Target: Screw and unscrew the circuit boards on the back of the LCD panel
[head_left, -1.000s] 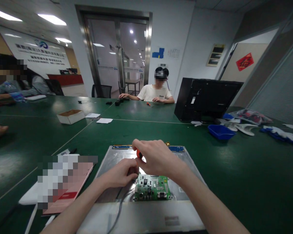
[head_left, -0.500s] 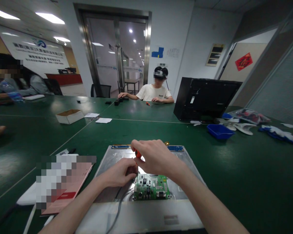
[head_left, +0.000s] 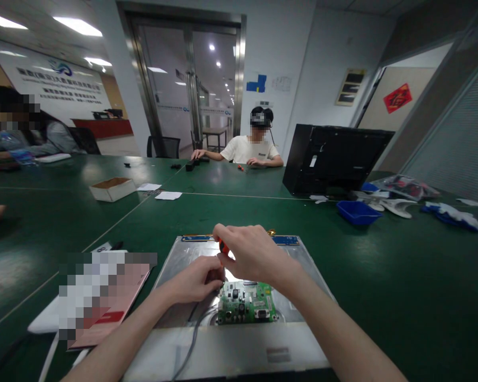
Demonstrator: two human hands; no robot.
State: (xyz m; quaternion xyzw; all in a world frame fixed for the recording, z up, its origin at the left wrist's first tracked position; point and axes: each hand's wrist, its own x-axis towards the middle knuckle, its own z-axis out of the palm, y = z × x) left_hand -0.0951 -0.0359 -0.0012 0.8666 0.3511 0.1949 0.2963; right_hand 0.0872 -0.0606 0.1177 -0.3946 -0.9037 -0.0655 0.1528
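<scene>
On a green table point(head_left: 382, 297): worked over a board point(head_left: 247, 303), face-up on a panel point(head_left: 193, 249), apparently for easy reach.

Wrapped the right hand point(head_left: 257, 255) around an orange handle point(head_left: 223, 247) near the board's far left corner, seemingly to keep it upright; curled the left hand point(head_left: 195, 278) just below, perhaps for steadying; could not tell whether pinching anything.

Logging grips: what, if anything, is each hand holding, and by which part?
The right hand grips an orange tool by its handle; whether the left hand holds anything cannot be told.
</scene>
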